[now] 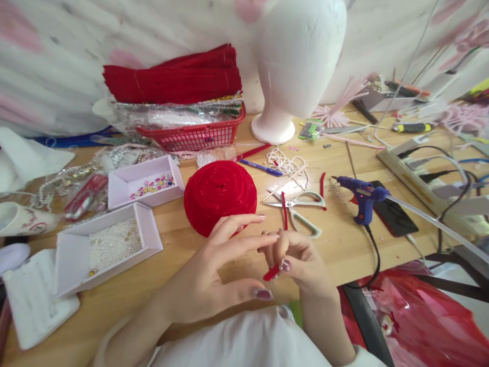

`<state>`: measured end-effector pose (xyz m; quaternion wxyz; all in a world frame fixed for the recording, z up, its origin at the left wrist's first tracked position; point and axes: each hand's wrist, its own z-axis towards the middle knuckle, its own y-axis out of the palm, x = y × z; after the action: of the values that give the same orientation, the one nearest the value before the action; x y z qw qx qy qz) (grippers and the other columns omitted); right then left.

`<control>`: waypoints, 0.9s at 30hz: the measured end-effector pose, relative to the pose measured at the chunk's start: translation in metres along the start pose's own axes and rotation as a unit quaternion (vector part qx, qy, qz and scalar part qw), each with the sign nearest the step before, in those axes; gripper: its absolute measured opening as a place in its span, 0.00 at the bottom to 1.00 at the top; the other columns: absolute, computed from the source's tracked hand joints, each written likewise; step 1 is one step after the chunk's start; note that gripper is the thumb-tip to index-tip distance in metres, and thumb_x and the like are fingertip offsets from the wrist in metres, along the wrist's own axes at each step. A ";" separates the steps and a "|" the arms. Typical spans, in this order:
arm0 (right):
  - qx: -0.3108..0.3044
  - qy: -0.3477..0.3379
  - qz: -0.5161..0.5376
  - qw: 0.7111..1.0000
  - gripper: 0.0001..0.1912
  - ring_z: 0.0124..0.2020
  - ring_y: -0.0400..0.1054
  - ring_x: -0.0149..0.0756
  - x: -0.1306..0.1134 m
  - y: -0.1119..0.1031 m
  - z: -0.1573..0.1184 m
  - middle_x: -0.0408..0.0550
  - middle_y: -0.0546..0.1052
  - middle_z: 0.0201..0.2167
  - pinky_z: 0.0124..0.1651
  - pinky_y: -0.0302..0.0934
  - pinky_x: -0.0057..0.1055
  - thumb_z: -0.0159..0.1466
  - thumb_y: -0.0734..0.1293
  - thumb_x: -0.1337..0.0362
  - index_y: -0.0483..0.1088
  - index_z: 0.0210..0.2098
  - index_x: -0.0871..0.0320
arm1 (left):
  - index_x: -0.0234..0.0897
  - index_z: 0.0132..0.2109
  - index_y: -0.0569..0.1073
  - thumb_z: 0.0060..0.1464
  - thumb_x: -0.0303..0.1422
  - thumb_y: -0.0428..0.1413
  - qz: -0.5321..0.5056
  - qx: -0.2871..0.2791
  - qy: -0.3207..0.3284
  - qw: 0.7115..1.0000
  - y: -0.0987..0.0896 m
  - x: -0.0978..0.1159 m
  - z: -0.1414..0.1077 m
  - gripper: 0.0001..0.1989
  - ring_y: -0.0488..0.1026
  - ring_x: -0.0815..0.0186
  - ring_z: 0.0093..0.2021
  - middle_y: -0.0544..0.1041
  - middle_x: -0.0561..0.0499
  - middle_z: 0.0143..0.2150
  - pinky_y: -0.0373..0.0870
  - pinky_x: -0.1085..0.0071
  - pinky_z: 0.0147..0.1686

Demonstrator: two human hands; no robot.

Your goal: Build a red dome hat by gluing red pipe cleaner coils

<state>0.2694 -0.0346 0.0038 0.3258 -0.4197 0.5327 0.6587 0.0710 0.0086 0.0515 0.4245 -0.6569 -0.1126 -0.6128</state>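
My right hand [296, 255] pinches a short red fuzzy strip [271, 273], like a piece of pipe cleaner, between thumb and fingers. My left hand [225, 260] is open, its fingers stretched out towards the right hand and the thumb held apart below. Just behind my left fingertips sits a round red velvety dome [220, 196], ridged in rings with a small hole at its top. White-handled scissors [303, 201] lie open on the table beyond my right hand, with a red strip [284, 211] across their blades and another red strip [323, 191] beside them.
A blue glue gun [362, 196] stands at right near a black phone [395, 209] and a power strip [416, 173]. White trays of gems [178, 191] and pearls [155, 250] lie left. Behind are a red basket [198, 138] of red bundles [175, 76] and a white head form [298, 61].
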 end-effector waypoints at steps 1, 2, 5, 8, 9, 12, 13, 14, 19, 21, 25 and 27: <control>-0.010 0.016 0.014 1.000 0.16 0.23 0.61 0.31 0.000 0.001 0.000 0.39 0.68 0.19 0.30 0.57 0.30 0.59 0.74 0.55 0.69 0.22 0.55 | 0.52 0.61 0.71 0.57 0.42 0.62 -0.014 -0.029 0.007 0.999 0.001 -0.001 0.005 0.25 0.62 0.57 0.67 0.64 0.47 0.67 0.60 0.57 0.67; -0.015 0.028 0.020 0.999 0.17 0.23 0.61 0.31 0.000 0.001 0.000 0.39 0.68 0.19 0.30 0.57 0.30 0.58 0.74 0.54 0.69 0.21 0.55 | 0.53 0.60 0.72 0.55 0.42 0.64 -0.029 -0.051 0.009 0.998 0.002 -0.002 0.010 0.25 0.62 0.57 0.67 0.65 0.47 0.66 0.59 0.56 0.67; -0.024 0.048 0.019 0.998 0.20 0.22 0.61 0.31 -0.001 0.001 0.001 0.38 0.68 0.17 0.29 0.58 0.30 0.55 0.76 0.52 0.67 0.19 0.55 | 0.51 0.56 0.75 0.51 0.39 0.67 -0.067 -0.099 0.005 0.993 0.001 -0.002 0.018 0.24 0.65 0.56 0.65 0.67 0.47 0.64 0.62 0.56 0.65; -0.033 0.063 0.021 0.997 0.22 0.20 0.59 0.28 -0.001 0.002 0.000 0.38 0.67 0.17 0.27 0.57 0.29 0.53 0.77 0.52 0.65 0.17 0.56 | 0.49 0.53 0.77 0.50 0.36 0.68 -0.052 -0.119 0.002 0.992 -0.001 0.000 0.020 0.22 0.67 0.57 0.63 0.70 0.47 0.61 0.64 0.57 0.63; -0.036 0.066 0.024 0.997 0.22 0.19 0.59 0.28 0.000 0.002 0.000 0.37 0.67 0.17 0.26 0.57 0.28 0.54 0.77 0.53 0.64 0.17 0.56 | 0.48 0.52 0.77 0.49 0.35 0.68 -0.044 -0.121 0.003 0.992 -0.001 0.001 0.020 0.21 0.67 0.57 0.63 0.70 0.47 0.61 0.65 0.58 0.63; -0.047 0.071 0.032 0.996 0.19 0.21 0.61 0.28 0.002 0.002 -0.001 0.38 0.68 0.19 0.26 0.58 0.27 0.54 0.77 0.55 0.67 0.20 0.56 | 0.45 0.49 0.75 0.48 0.34 0.69 -0.040 -0.124 -0.001 0.991 0.000 0.003 0.021 0.21 0.67 0.58 0.62 0.70 0.46 0.60 0.67 0.61 0.61; -0.050 0.071 0.034 0.996 0.17 0.23 0.62 0.29 0.003 0.001 -0.002 0.39 0.69 0.20 0.27 0.58 0.27 0.53 0.77 0.55 0.68 0.21 0.56 | 0.44 0.49 0.74 0.48 0.34 0.69 -0.039 -0.120 -0.005 0.992 0.000 0.004 0.021 0.21 0.68 0.59 0.61 0.70 0.46 0.60 0.68 0.61 0.60; -0.051 0.070 0.035 0.996 0.16 0.24 0.62 0.29 0.003 0.001 -0.002 0.39 0.70 0.21 0.29 0.59 0.27 0.53 0.77 0.55 0.70 0.23 0.56 | 0.43 0.48 0.74 0.48 0.33 0.69 -0.035 -0.114 -0.010 0.993 0.001 0.005 0.021 0.20 0.68 0.59 0.61 0.70 0.47 0.61 0.68 0.61 0.59; -0.007 0.075 0.051 0.996 0.09 0.29 0.64 0.28 0.005 -0.001 -0.007 0.40 0.71 0.25 0.34 0.61 0.26 0.56 0.76 0.61 0.73 0.27 0.56 | 0.44 0.46 0.73 0.50 0.29 0.67 -0.003 -0.073 -0.015 0.997 -0.001 0.006 0.021 0.18 0.69 0.62 0.59 0.71 0.50 0.59 0.66 0.61 0.61; 0.016 0.077 0.062 0.995 0.09 0.28 0.64 0.28 0.005 0.000 -0.009 0.40 0.71 0.26 0.33 0.61 0.26 0.56 0.76 0.62 0.74 0.28 0.56 | 0.44 0.47 0.73 0.51 0.30 0.67 0.000 -0.058 -0.016 0.998 -0.002 0.007 0.020 0.17 0.70 0.62 0.58 0.72 0.50 0.57 0.67 0.61 0.60; 0.026 0.079 0.065 0.994 0.10 0.25 0.63 0.27 0.005 0.004 -0.009 0.39 0.70 0.25 0.29 0.59 0.25 0.56 0.76 0.62 0.72 0.28 0.57 | 0.42 0.45 0.74 0.51 0.29 0.67 -0.017 -0.026 -0.014 0.999 -0.003 0.008 0.019 0.14 0.74 0.64 0.52 0.76 0.51 0.50 0.70 0.66 0.56; 0.038 0.068 0.032 0.996 0.11 0.26 0.64 0.27 0.003 0.006 -0.009 0.40 0.71 0.25 0.30 0.60 0.26 0.57 0.76 0.59 0.71 0.27 0.56 | 0.41 0.43 0.75 0.52 0.27 0.66 -0.030 -0.009 -0.015 0.999 -0.005 0.008 0.018 0.12 0.75 0.65 0.50 0.77 0.51 0.47 0.71 0.68 0.54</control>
<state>0.2648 -0.0449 0.0026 0.2830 -0.4336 0.5914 0.6182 0.0821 0.0212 0.0628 0.3984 -0.6665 -0.1331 -0.6159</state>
